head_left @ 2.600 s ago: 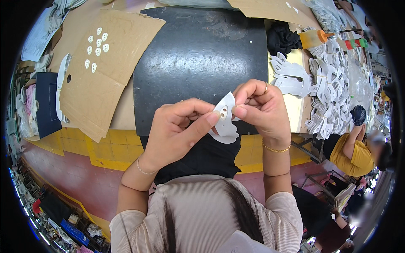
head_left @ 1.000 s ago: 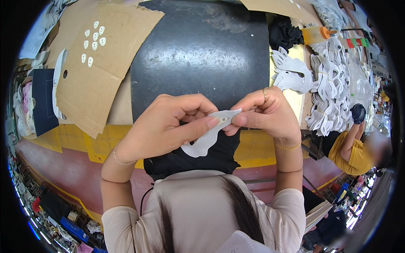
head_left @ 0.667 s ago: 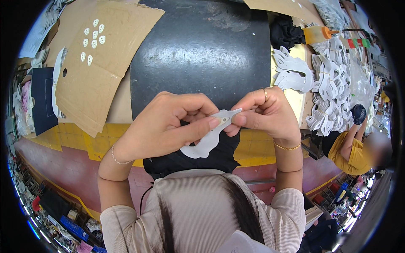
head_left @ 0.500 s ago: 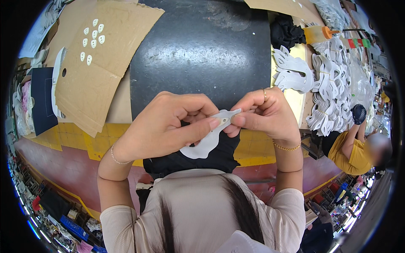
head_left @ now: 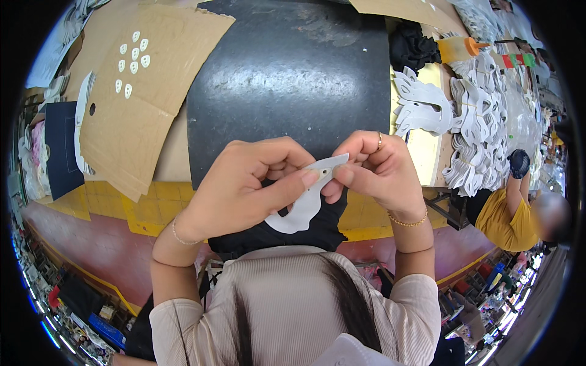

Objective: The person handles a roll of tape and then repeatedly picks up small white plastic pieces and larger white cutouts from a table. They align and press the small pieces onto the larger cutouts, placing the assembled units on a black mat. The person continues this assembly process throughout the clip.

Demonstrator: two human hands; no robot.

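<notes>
The left hand (head_left: 253, 183) and the right hand (head_left: 375, 177) are holding one white piece (head_left: 303, 210) in the air, between the wearer's body and the near edge of the black mat (head_left: 287, 79). The left grip is closing fully, thumb on top, with the fingers beneath mostly hidden; the right grip is pinching the tapered far-right tip between thumb and forefinger. A small pale patch with a dark hole is showing between the two thumbs; whether it is a separate part cannot be told. The broad, curved end is hanging free on the near side. Judging by its thinness and slight bend, the piece is probably behaving as light and flexible, little prone to slipping, but liable to crease at the narrow tip; the flat margins, clear of the holes, are offering the safest hold. On the worktop (head_left: 173, 155), small white tabs (head_left: 135, 53) are lying on cardboard (head_left: 143, 116) to the left; to the right, loose cut-outs (head_left: 421, 100) are resting beside banded stacks (head_left: 476, 122), with a bottle (head_left: 455, 50) and black cloth (head_left: 410, 49) lying farther off
</notes>
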